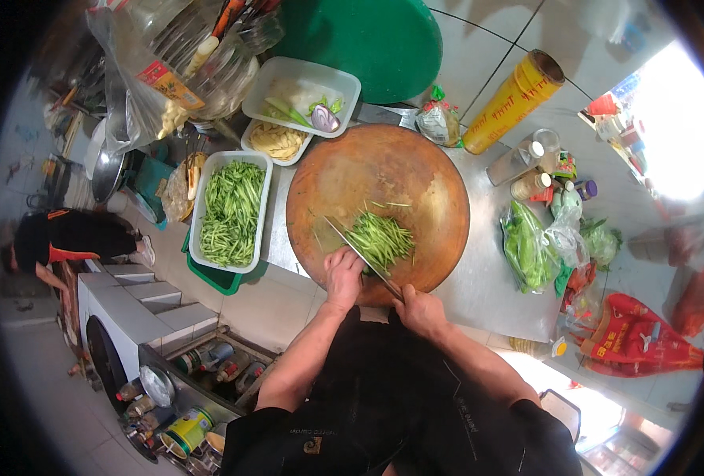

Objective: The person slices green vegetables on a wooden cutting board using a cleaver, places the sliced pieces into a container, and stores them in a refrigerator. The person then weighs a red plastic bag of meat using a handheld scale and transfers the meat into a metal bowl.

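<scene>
A round wooden chopping block (382,160) stands before me with a heap of thin green vegetable strips (386,241), likely cucumber, near its lower middle. My right hand (423,310) is closed round the handle of a kitchen knife (361,256), whose blade slants up and left along the heap's left side. On the blade's left, my left hand (344,275) rests with bent fingertips against the knife and a bit of green below them; what the fingers press on is mostly hidden. Left of the block, a white plastic tub (195,238) is filled with similar green strips.
Above left are a tub (355,89) with a cut red onion and a smaller tub (248,143) of pale yellow slices. Jars (515,162) and bagged green vegetables (525,250) lie on the steel table (483,279) at right. A person (84,238) is at far left.
</scene>
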Tool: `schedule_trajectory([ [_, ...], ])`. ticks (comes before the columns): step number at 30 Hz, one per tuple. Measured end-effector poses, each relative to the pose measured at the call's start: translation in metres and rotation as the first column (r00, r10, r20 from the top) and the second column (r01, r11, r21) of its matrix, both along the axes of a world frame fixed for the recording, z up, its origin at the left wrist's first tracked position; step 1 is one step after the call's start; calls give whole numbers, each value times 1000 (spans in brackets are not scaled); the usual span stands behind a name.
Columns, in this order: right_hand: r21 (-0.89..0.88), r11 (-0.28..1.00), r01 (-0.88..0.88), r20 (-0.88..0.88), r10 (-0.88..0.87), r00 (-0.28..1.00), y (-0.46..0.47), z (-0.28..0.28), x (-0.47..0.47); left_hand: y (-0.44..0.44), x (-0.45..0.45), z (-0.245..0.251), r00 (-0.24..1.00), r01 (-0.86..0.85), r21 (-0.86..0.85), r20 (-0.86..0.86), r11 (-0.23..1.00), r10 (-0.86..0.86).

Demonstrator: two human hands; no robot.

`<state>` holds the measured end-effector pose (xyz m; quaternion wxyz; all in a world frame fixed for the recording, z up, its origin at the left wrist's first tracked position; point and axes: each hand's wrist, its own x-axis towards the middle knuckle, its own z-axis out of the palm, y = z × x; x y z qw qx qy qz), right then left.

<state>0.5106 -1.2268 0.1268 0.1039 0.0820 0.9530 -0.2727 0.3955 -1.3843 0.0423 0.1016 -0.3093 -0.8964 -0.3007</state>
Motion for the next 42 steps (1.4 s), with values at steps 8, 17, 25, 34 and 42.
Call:
schedule_trajectory([
  [8, -57, 998, 17, 30, -16, 999, 1, 4, 6, -4, 3, -5, 999, -17, 16, 40, 1000, 17],
  [17, -57, 998, -1, 59, 4, 998, 0, 6, 5, -3, 4, -9, 997, -38, 87, 76, 995, 32],
  [25, -94, 995, -43, -56, 38, 998, -2, 3, 6, -5, 7, -7, 990, -71, 81, 125, 994, 60],
  [34, -75, 997, -35, 14, 37, 999, -7, 2, 2, -7, 3, -3, 996, -24, 125, 86, 992, 13],
  [42, -55, 998, -23, 42, 26, 999, -7, -1, 2, -13, 7, -4, 994, 0, 129, 107, 992, -14],
])
